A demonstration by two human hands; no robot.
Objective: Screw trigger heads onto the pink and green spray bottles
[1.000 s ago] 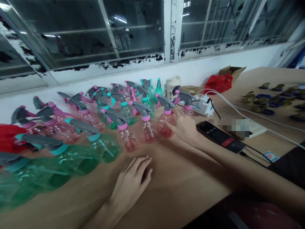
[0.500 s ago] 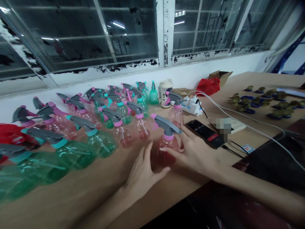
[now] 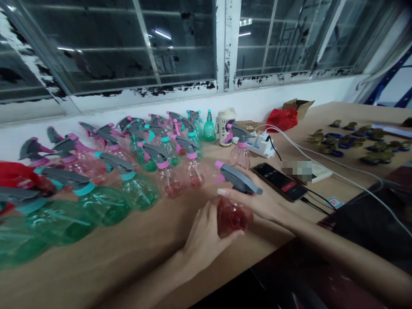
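Nearest, left hand [image 3: 206, 238]: comes in from the near left, thumb and fingers spread in a wide curve that cups the lower body of the held spray bottle [image 3: 234, 218]; the thumb lies along its near side, close to the base.
Right hand [image 3: 257, 201]: comes in from the near right, closed more narrowly about the top of the same bottle; one digit crosses in front below the sprayer head [image 3: 240, 179], and the other fingertips are hidden.
Held spray bottle: between the two palms, right of the left fingers and left of the right palm, over the table [image 3: 96, 259]; whether its base touches the wood I cannot tell.
Long axis: roughly upright, pink nozzle aimed to the far left, grey tail to the near right.
Nearer hand: left to the base, right to the neck.
Phone [image 3: 280, 182]: flat, just right of the right hand.
Left row: green bottle [image 3: 139, 191], then pink bottles [image 3: 170, 182], [image 3: 195, 171], all well apart from the hands.
Beyond the grip: one upright pink bottle [image 3: 240, 155], just past the right hand.
Far side: white cup [image 3: 226, 125] near the wall.
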